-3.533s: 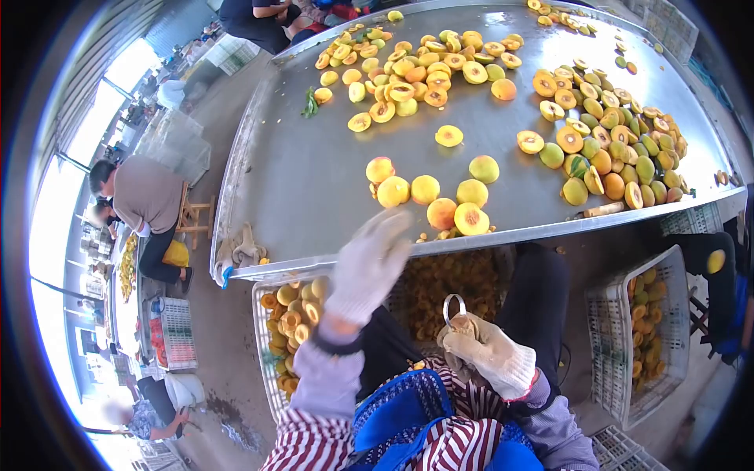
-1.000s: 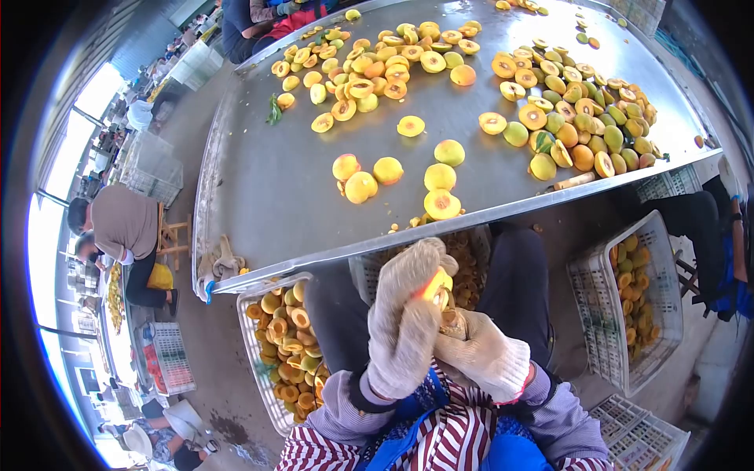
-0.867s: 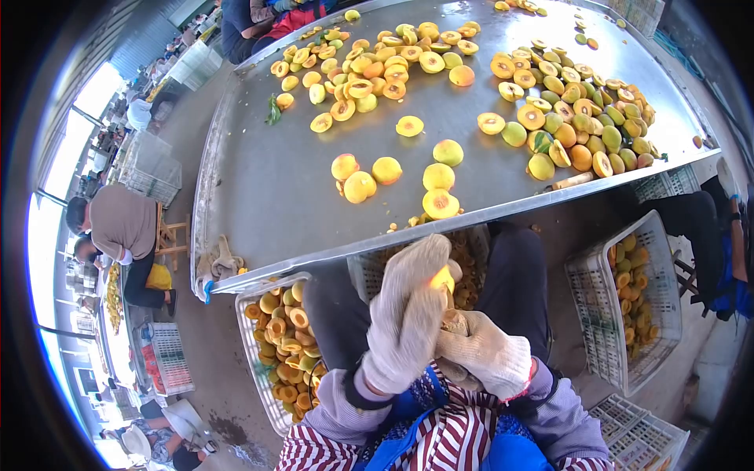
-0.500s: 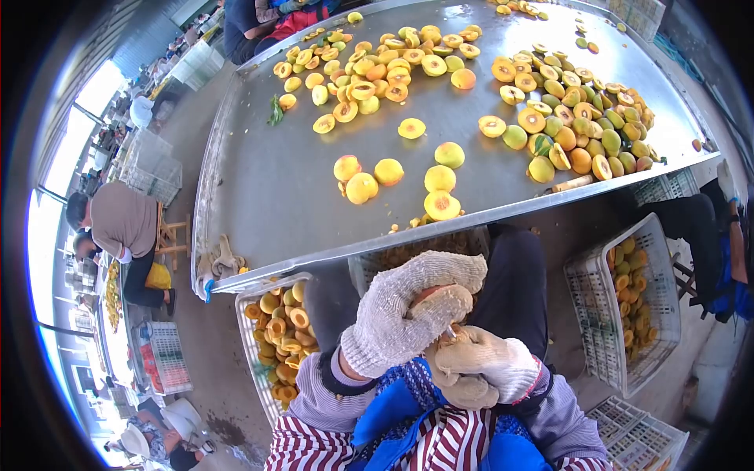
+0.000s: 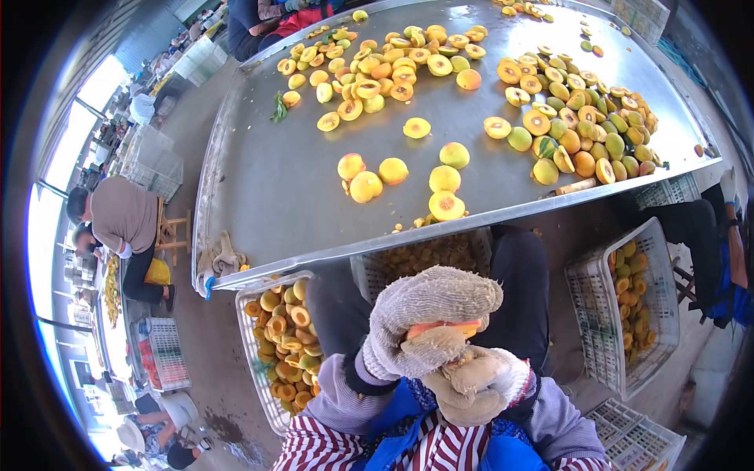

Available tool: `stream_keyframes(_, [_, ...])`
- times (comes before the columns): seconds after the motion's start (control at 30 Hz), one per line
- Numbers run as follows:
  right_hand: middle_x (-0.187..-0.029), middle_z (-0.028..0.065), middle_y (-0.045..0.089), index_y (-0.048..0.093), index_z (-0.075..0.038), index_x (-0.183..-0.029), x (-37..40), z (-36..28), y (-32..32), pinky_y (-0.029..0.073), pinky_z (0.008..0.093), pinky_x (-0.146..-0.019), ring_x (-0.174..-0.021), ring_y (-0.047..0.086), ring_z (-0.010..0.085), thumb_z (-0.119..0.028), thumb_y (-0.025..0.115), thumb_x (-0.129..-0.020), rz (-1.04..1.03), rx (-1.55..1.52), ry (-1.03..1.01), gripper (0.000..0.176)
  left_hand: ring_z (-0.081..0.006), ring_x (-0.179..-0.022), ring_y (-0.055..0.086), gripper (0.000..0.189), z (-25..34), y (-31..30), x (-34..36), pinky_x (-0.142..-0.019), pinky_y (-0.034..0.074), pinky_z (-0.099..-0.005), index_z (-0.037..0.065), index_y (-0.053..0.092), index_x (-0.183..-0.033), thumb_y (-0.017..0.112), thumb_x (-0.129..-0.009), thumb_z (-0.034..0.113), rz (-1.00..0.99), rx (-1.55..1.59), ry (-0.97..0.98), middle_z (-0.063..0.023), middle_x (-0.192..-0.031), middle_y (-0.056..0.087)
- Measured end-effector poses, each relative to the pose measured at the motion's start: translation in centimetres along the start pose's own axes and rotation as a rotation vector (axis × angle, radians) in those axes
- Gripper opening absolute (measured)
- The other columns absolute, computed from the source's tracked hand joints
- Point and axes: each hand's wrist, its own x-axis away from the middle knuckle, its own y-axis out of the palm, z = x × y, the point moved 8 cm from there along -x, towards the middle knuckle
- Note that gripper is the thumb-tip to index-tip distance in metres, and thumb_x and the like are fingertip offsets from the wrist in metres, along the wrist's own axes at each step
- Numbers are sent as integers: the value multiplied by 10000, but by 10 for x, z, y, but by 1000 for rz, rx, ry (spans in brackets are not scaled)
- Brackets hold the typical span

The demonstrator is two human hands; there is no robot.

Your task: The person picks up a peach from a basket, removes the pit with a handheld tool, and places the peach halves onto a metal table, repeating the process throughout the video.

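My left hand (image 5: 424, 318), in a grey knitted glove, is closed around a peach (image 5: 444, 326); only a red-orange strip of it shows between thumb and fingers. Just below and touching it, my right hand (image 5: 475, 386) is curled shut in a cream glove with a white cuff. What its fingers grip is hidden. Both hands are over my lap, in front of the metal table (image 5: 290, 188). Nearest on the table lie a halved peach (image 5: 446, 206) and several whole-looking ones, with a larger pile of peach halves (image 5: 581, 118) at the right.
A crate of pitted halves (image 5: 287, 337) stands at my left, another crate (image 5: 624, 306) at my right, and a third (image 5: 424, 259) under the table edge. A wooden handle (image 5: 576, 186) and a glove (image 5: 228, 255) lie by the table's edge. A person (image 5: 126, 228) sits at the left.
My left hand has dropped slightly and turned, exposing more of the peach's red-orange strip. My right hand has shifted a little lower, and the small metallic bit between the hands no longer shows.
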Motion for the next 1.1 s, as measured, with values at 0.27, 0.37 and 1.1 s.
stream_keyframes(0.27, [-517, 0, 446, 534, -35, -832, 6, 2, -4, 325, 254, -381, -396, 415, 110, -305, 672, -938, -129, -121, -12, 322, -216, -863, 707, 324, -4, 13, -6, -770, 561, -331, -20, 684, -1170, 632, -893, 140, -6, 15, 103, -163, -1091, 708])
stream_keyframes(0.37, [-458, -20, 395, 502, -23, -804, 5, 2, 0, 274, 251, -341, -346, 363, 94, -300, 648, -957, -136, -129, -66, 349, -221, -885, 705, 311, -17, 11, -9, -796, 555, -339, -21, 684, -1163, 639, -898, 134, -11, 91, -75, -155, -1079, 708])
stream_keyframes(1.1, [-529, 2, 452, 492, -67, -773, 9, 17, 1, 322, 255, -384, -406, 434, 124, -309, 614, -940, -111, -71, 57, 319, -233, -784, 705, 499, -29, 36, 3, -705, 590, -351, -6, 608, -1194, 564, -998, 450, 189, 791, -405, -183, -1038, 688])
